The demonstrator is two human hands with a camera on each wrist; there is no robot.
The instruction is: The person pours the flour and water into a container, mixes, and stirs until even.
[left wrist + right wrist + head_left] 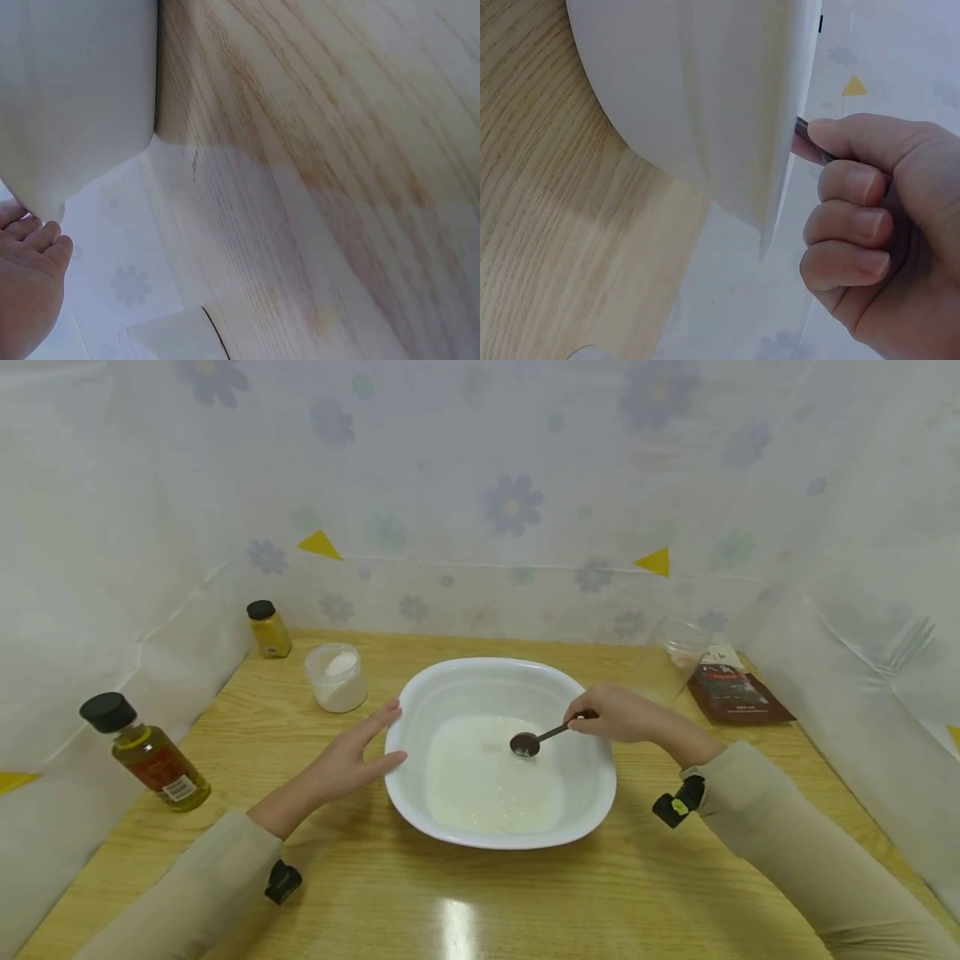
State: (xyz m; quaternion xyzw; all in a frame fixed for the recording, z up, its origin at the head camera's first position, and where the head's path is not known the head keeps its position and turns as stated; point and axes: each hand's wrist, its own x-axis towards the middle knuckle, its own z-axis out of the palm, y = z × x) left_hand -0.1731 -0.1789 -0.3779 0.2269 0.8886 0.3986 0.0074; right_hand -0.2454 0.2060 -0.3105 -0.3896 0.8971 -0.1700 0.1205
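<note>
Standing at the far left of the wooden table (360, 893) is an oil bottle (161, 768), then a yellow jar (272, 637) and a tub of white powder (341, 692). The left hand (341, 767), fingers spread, touches the near-left rim of the white basin (495, 841), which sits mid-table holding pale liquid (487, 789). Over that liquid is a dark spoon (553, 732), its handle pinched by the right hand (626, 717). Farther right are a clear cup (670, 656) and a brown packet (731, 700).
</note>
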